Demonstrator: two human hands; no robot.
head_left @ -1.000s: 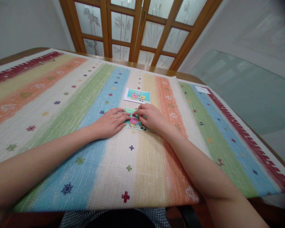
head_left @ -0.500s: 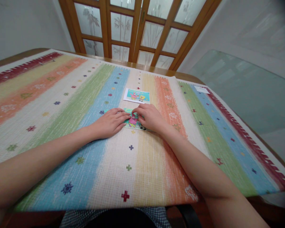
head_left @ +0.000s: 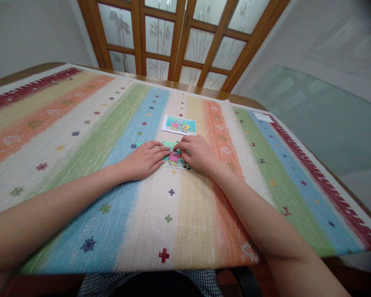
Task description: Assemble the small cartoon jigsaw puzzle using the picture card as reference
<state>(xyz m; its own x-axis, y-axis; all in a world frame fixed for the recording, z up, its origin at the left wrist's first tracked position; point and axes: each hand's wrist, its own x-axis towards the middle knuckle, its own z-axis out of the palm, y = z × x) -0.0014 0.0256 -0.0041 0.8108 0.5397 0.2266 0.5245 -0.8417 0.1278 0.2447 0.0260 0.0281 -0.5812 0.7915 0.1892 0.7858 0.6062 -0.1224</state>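
Note:
A small cartoon picture (head_left: 174, 160) with a pink starfish figure on a teal ground lies on the striped tablecloth (head_left: 154, 210). My left hand (head_left: 144, 161) rests flat over its left part, with the fingers stretched out. Over the right part, my right hand (head_left: 198, 152) has its fingers bent and the tips drawn together against the picture. Whatever may be between those tips is hidden or too small to make out. Just beyond the hands lies a white-edged card (head_left: 179, 125) printed with a similar pink and yellow cartoon scene.
A white slip of paper (head_left: 263, 117) lies at the far right of the table. Wooden doors with frosted panes (head_left: 159, 35) stand behind the table. A pale glass-like panel (head_left: 321, 119) is on the right. A dark chair arm (head_left: 245, 282) shows at the near edge.
The view has shifted very slightly. Both hands stay in place on the picture, with the right fingertips barely moved.

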